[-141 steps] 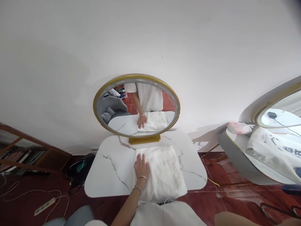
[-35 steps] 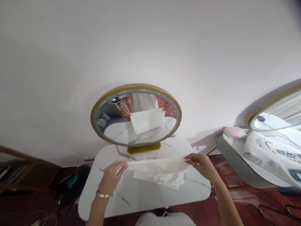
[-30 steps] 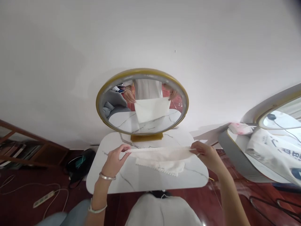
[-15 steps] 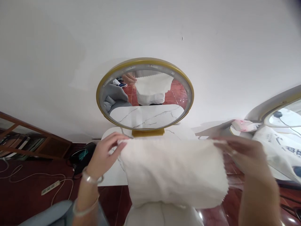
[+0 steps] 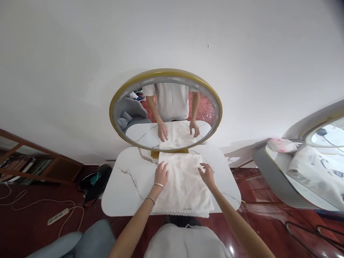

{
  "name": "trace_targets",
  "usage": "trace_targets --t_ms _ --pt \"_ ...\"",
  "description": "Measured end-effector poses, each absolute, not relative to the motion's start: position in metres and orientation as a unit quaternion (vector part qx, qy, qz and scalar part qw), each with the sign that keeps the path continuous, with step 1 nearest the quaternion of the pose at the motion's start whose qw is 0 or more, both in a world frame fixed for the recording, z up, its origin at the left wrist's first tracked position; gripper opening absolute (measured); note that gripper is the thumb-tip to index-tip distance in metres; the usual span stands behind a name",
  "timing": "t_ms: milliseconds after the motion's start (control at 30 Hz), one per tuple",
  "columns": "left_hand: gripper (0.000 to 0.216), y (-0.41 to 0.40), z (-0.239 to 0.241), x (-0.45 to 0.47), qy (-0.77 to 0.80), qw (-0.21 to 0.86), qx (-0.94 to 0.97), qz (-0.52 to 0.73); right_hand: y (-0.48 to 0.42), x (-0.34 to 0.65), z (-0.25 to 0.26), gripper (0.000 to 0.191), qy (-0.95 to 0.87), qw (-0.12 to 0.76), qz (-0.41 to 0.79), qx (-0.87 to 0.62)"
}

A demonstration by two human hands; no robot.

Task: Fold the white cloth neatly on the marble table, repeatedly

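A white towel (image 5: 182, 191) with scalloped edges lies spread over the marble-patterned white table (image 5: 120, 182). Its near edge reaches the table's front edge, where small dark lettering shows. My left hand (image 5: 161, 175) rests at the towel's upper left side, fingers apart and slightly bent. On the opposite side, my right hand (image 5: 206, 174) is at the towel's right edge, with thumb and fingers curved and spread apart. Neither hand grips the cloth. Both hands and the towel also appear in the round gold-rimmed mirror (image 5: 166, 111) behind.
To the right stands a second table (image 5: 276, 175) bearing a pink-and-white pack (image 5: 282, 145), a printed white cloth bag (image 5: 317, 168) and another mirror (image 5: 329, 132). Left are a grey chair (image 5: 94, 238), a power strip (image 5: 58, 216), a black bag (image 5: 95, 181) and a wooden shelf (image 5: 40, 161).
The towel has gone from being held up between both hands to lying flat on the table. Both hands have moved inward and let go of it.
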State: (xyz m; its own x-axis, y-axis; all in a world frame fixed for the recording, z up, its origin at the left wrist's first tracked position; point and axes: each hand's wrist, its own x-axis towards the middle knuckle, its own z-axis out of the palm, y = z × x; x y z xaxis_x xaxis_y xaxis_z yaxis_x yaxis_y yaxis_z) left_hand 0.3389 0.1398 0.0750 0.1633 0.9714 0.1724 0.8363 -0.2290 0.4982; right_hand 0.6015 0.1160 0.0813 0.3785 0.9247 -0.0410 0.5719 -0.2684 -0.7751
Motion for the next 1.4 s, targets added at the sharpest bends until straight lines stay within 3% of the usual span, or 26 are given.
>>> trace_targets --t_ms 267,433,600,733,833,933,1100,1233,1400 --pt "0.047 0.100 0.019 0.328 0.589 0.118 0.774 0.198 0.014 0.601 0.043 0.023 -0.441 0.266 0.256 -0.818" --pt "0.036 0.049 0.027 0.306 0.522 0.129 0.822 0.187 -0.016 0.604 0.040 0.012 -0.468 0.183 0.251 -0.828" --pt "0.041 0.004 0.038 0.281 0.486 0.153 0.845 0.160 -0.018 0.600 0.044 0.006 -0.463 0.145 0.255 -0.836" --pt "0.029 0.003 0.043 0.275 0.463 0.163 0.855 0.163 -0.024 0.596 0.049 0.011 -0.404 0.084 0.297 -0.861" --pt "0.016 0.007 0.047 0.274 0.440 0.170 0.864 0.173 -0.027 0.596 0.051 0.019 -0.399 0.098 0.333 -0.849" --pt "0.023 0.008 0.055 0.272 0.431 0.147 0.869 0.193 -0.031 0.599 0.059 0.028 -0.393 0.153 0.368 -0.829" --pt "0.027 -0.001 0.065 0.263 0.473 0.110 0.845 0.224 -0.046 0.606 0.071 0.038 -0.200 0.321 0.616 -0.691" --pt "0.025 -0.015 0.059 0.247 0.511 0.059 0.812 0.275 -0.059 0.605 0.056 0.040 -0.208 0.290 0.622 -0.696" --pt "0.029 -0.027 0.038 0.228 0.502 0.066 0.832 0.227 -0.065 0.593 0.030 0.040 -0.251 0.247 0.597 -0.721"
